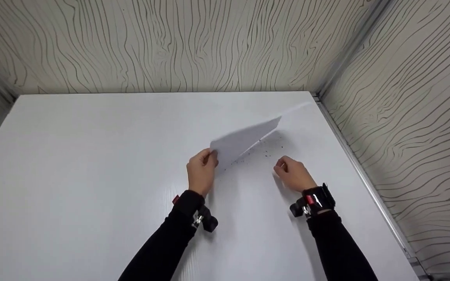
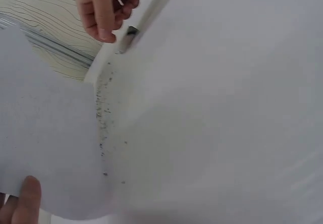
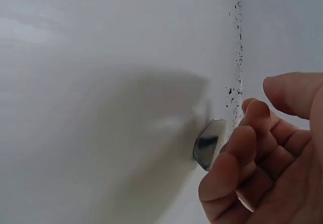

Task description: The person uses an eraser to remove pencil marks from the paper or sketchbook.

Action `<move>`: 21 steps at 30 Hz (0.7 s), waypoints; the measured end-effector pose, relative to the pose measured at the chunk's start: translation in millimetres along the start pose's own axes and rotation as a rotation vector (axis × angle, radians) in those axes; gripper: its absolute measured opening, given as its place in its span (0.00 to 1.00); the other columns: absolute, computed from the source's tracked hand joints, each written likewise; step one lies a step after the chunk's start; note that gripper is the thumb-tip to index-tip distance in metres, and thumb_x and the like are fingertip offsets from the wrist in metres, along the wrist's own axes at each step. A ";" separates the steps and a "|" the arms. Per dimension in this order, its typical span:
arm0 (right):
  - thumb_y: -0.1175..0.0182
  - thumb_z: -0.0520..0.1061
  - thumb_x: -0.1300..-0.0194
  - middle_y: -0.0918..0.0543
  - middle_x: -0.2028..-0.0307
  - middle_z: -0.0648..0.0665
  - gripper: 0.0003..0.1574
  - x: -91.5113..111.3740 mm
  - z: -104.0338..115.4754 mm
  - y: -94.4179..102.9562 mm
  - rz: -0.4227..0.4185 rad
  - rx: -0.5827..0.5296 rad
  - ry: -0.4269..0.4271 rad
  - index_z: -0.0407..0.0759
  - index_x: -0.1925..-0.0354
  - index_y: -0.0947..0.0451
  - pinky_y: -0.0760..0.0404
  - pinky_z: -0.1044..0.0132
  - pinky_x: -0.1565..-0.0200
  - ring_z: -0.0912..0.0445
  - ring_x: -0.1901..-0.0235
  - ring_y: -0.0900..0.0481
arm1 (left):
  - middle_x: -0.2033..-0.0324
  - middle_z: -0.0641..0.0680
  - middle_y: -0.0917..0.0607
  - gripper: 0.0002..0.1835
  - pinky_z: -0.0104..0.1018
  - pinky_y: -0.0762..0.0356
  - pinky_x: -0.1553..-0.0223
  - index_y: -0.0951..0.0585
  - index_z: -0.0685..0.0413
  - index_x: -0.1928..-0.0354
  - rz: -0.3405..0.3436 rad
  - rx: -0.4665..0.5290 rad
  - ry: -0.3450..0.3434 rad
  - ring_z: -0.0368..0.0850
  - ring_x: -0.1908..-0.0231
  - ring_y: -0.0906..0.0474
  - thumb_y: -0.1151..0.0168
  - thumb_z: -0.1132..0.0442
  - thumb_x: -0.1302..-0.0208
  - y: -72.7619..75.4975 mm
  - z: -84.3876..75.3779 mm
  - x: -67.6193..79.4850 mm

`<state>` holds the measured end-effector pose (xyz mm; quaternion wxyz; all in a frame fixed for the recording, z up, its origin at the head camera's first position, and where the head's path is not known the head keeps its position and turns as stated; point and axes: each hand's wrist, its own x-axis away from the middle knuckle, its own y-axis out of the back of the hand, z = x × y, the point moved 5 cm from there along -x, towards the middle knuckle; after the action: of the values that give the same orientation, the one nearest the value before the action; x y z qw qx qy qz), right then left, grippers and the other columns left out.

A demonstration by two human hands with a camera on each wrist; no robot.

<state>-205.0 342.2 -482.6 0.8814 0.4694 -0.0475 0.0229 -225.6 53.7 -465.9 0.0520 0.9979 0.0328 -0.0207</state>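
Note:
My left hand pinches the near left corner of a white paper sheet, thumb on its face. The sheet stands tilted over the white table, its lower edge close to the surface. Dark specks lie scattered along that edge, strung out in a line in the left wrist view. To the right of the sheet is my right hand, fingers loosely curled and thumb apart from them. Close by its fingertips shows a small greyish piece with a black mark, partly hidden behind the fingers in the right wrist view.
The white table reaches back to a wall panel with a wavy line pattern. A similar panel stands along the right side, with a metal rail at its foot. Black wrist straps with small cameras sit on both arms.

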 end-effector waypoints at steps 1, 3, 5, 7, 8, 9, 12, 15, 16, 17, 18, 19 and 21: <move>0.45 0.46 0.26 0.22 0.71 0.46 0.12 -0.1 -0.2 0.4 -0.004 0.003 0.002 0.38 0.55 0.22 0.28 0.61 0.65 0.53 0.70 0.26 | 0.58 0.57 0.11 0.11 0.38 0.15 0.52 0.13 0.61 0.50 -0.001 0.022 -0.004 0.48 0.57 0.13 0.41 0.64 0.25 0.8 -3.2 -1.5; 0.45 0.45 0.26 0.23 0.72 0.46 0.11 -0.4 -0.9 1.0 -0.015 0.009 -0.004 0.38 0.55 0.22 0.28 0.61 0.64 0.53 0.70 0.26 | 0.59 0.58 0.11 0.12 0.38 0.15 0.52 0.13 0.61 0.50 0.001 0.039 -0.018 0.49 0.57 0.13 0.42 0.63 0.25 2.3 -8.7 -4.8; 0.45 0.45 0.26 0.23 0.72 0.46 0.10 0.0 -1.2 0.3 -0.010 0.002 -0.010 0.39 0.56 0.22 0.29 0.61 0.65 0.53 0.70 0.27 | 0.63 0.57 0.11 0.11 0.34 0.17 0.56 0.13 0.62 0.53 0.018 0.003 -0.015 0.46 0.62 0.15 0.42 0.63 0.25 2.7 -8.5 -6.4; 0.46 0.45 0.26 0.24 0.72 0.46 0.11 0.6 -0.7 -0.9 0.007 0.000 -0.005 0.39 0.56 0.23 0.29 0.61 0.65 0.53 0.70 0.27 | 0.68 0.56 0.13 0.11 0.31 0.22 0.62 0.13 0.62 0.59 0.033 -0.056 0.003 0.43 0.67 0.19 0.42 0.63 0.25 3.7 -4.3 -6.6; 0.45 0.45 0.26 0.24 0.72 0.47 0.10 0.7 -0.2 -1.6 0.012 -0.002 -0.005 0.39 0.56 0.23 0.29 0.61 0.65 0.54 0.71 0.27 | 0.70 0.55 0.13 0.11 0.31 0.24 0.64 0.13 0.62 0.61 0.036 -0.082 0.015 0.42 0.69 0.21 0.41 0.64 0.25 4.6 -2.0 -6.5; 0.46 0.45 0.26 0.24 0.72 0.47 0.10 0.8 0.3 -2.1 0.018 -0.005 -0.002 0.39 0.56 0.23 0.29 0.61 0.65 0.54 0.71 0.27 | 0.71 0.56 0.14 0.11 0.31 0.27 0.65 0.13 0.62 0.62 0.041 -0.098 0.026 0.42 0.70 0.22 0.41 0.64 0.25 5.5 -0.3 -6.4; 0.46 0.45 0.26 0.25 0.73 0.47 0.10 0.5 0.8 -2.4 0.017 -0.004 0.004 0.39 0.57 0.23 0.29 0.61 0.64 0.54 0.71 0.28 | 0.67 0.56 0.12 0.11 0.33 0.21 0.60 0.12 0.61 0.59 0.035 -0.062 0.021 0.42 0.66 0.18 0.41 0.63 0.25 9.2 -2.8 -7.9; 0.46 0.44 0.26 0.25 0.72 0.47 0.10 -0.4 1.4 -2.3 0.011 -0.006 0.009 0.39 0.57 0.23 0.29 0.61 0.64 0.54 0.70 0.27 | 0.63 0.57 0.10 0.11 0.36 0.17 0.55 0.12 0.60 0.54 0.021 -0.024 -0.042 0.45 0.61 0.15 0.42 0.62 0.25 12.6 -12.2 -10.9; 0.45 0.44 0.26 0.25 0.73 0.47 0.10 -0.8 1.4 -2.5 0.012 -0.007 0.007 0.39 0.57 0.23 0.29 0.61 0.64 0.53 0.71 0.28 | 0.65 0.56 0.11 0.11 0.36 0.18 0.57 0.12 0.60 0.56 0.023 -0.036 -0.067 0.45 0.63 0.16 0.42 0.62 0.25 13.0 -14.2 -11.6; 0.45 0.45 0.25 0.25 0.73 0.47 0.10 -1.0 1.4 -3.1 0.016 -0.008 0.006 0.39 0.56 0.23 0.29 0.61 0.64 0.53 0.71 0.28 | 0.69 0.55 0.13 0.11 0.34 0.20 0.60 0.13 0.60 0.60 0.029 -0.058 -0.082 0.44 0.66 0.18 0.42 0.62 0.24 13.1 -15.0 -12.0; 0.45 0.45 0.25 0.25 0.73 0.47 0.10 -1.2 1.3 -4.0 0.023 -0.009 0.005 0.39 0.56 0.23 0.29 0.61 0.64 0.54 0.71 0.28 | 0.72 0.53 0.15 0.12 0.33 0.23 0.63 0.15 0.59 0.65 0.032 -0.088 -0.091 0.43 0.69 0.21 0.42 0.62 0.24 13.0 -14.2 -12.2; 0.45 0.45 0.25 0.25 0.73 0.47 0.10 -1.5 1.0 -5.1 0.030 -0.010 0.002 0.39 0.56 0.23 0.29 0.61 0.65 0.54 0.71 0.28 | 0.76 0.50 0.18 0.13 0.32 0.27 0.67 0.17 0.58 0.69 0.034 -0.118 -0.096 0.41 0.72 0.24 0.42 0.62 0.24 13.0 -12.5 -12.2; 0.45 0.45 0.24 0.26 0.73 0.48 0.10 -2.0 0.4 -7.1 0.038 -0.011 -0.003 0.39 0.56 0.23 0.29 0.61 0.65 0.54 0.72 0.28 | 0.80 0.47 0.24 0.16 0.32 0.35 0.70 0.23 0.55 0.75 0.041 -0.159 -0.093 0.40 0.76 0.31 0.42 0.63 0.24 12.8 -7.5 -12.0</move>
<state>-206.4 337.9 -488.5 0.8833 0.4637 -0.0579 0.0386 -236.4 41.1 -456.5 0.1327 0.9891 0.0113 -0.0632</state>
